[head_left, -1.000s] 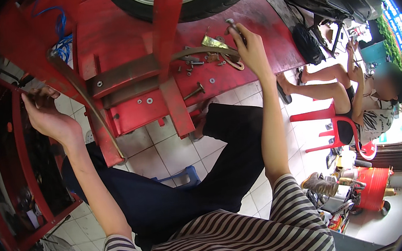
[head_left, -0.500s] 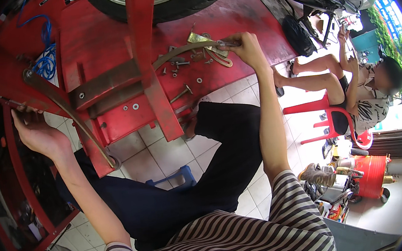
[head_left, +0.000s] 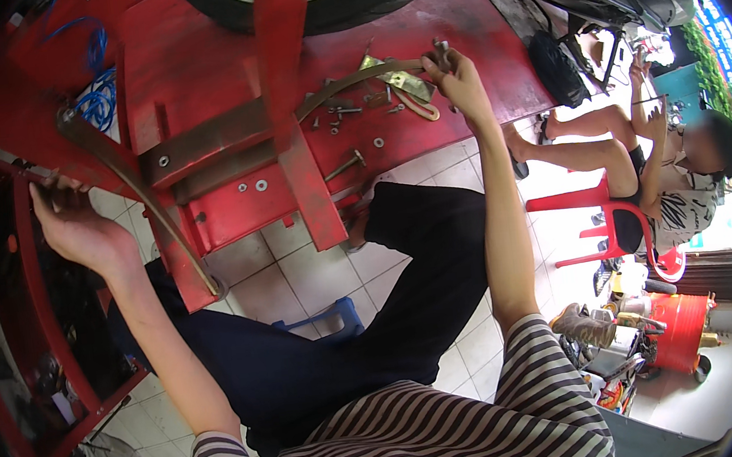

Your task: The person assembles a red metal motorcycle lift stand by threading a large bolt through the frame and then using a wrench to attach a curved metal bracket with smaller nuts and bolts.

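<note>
My left hand (head_left: 85, 224) is raised beside the red cabinet frame (head_left: 49, 288). Its palm shows bare, and the loosely bent fingers reach towards the shadowed red metal; the fingertips are partly hidden. On the other side, my right hand (head_left: 465, 89) has its fingers closed on a small grey metal part (head_left: 442, 45), too small to name further. That hand is at the free end of a curved metal bar (head_left: 351, 82) above the red platform (head_left: 462, 35). Close by lie a brass-coloured bracket (head_left: 410, 83), several bolts (head_left: 348, 111) and a washer (head_left: 378, 142).
A wheel with a black tyre (head_left: 343, 12) stands on the platform behind a red upright (head_left: 285, 67). Blue hose (head_left: 101, 100) hangs at far left. A blue stool (head_left: 340, 319) is by my legs. At right, another person (head_left: 671, 161) sits on a red chair (head_left: 573, 200).
The view has shifted slightly. My right fingers have turned from pointing left to pointing up, carrying the small metal part with them. My left hand stays by the red frame.
</note>
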Motion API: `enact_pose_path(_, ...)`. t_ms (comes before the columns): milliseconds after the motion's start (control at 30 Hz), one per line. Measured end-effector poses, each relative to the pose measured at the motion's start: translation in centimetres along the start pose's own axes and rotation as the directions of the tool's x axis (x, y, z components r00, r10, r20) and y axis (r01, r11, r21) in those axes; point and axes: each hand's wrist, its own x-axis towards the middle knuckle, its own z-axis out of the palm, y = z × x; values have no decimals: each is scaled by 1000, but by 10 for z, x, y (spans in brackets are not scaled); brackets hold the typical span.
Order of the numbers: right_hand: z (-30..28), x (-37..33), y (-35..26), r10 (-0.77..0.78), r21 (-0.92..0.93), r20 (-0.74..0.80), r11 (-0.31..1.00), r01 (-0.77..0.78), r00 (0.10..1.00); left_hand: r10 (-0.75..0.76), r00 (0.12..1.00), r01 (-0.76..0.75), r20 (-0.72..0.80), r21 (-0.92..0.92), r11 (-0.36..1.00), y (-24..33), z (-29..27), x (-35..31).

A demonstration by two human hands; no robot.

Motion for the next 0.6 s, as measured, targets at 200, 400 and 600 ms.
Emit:
enact_pose_path(200,-5,5,0,147,99,-149,986,-133,978,10,1000,-11,-17,-13,1000,3,14,-12)
enact_pose_path(400,-10,4,4,229,161,-120,965,-209,966,15,1000,-15,4,19,1000,4,13,-11)
enact_pose_path(600,-11,8,18,194,140,-121,974,-177,974,67,997,-67,26,-9,998,0,7,-6)
